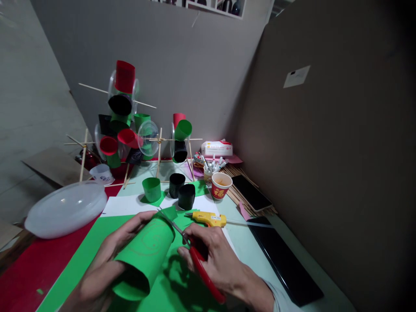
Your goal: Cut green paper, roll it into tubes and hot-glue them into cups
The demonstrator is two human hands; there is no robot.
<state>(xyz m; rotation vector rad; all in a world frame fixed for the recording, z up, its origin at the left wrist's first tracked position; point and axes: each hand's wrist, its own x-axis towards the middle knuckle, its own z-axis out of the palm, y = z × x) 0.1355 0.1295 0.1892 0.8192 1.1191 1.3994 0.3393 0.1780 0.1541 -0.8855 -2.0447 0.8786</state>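
Observation:
My left hand (pixel 107 255) is wrapped round a curled tube of green paper (pixel 149 245) with a faint swirl drawn on it. Red-handled scissors (pixel 201 264) are gripped in my right hand (pixel 217 255), their blades lying across the far end of the tube, where a flap of green paper sticks up. How far apart the blades are is hard to make out. Beneath both hands lies a large green sheet (pixel 81 255) on white paper. Just beyond my right hand is a yellow glue gun (pixel 208 218) with a glue stick in its back.
Behind stand a green paper ring (pixel 151 190), two black paper rings (pixel 177 185) and a red paper cup (pixel 221 186). A stick frame (pixel 159 151) carries coloured paper tubes. At right lie a phone (pixel 251 193) and a long black object (pixel 286 260); at left, a translucent balloon-like object (pixel 66 210).

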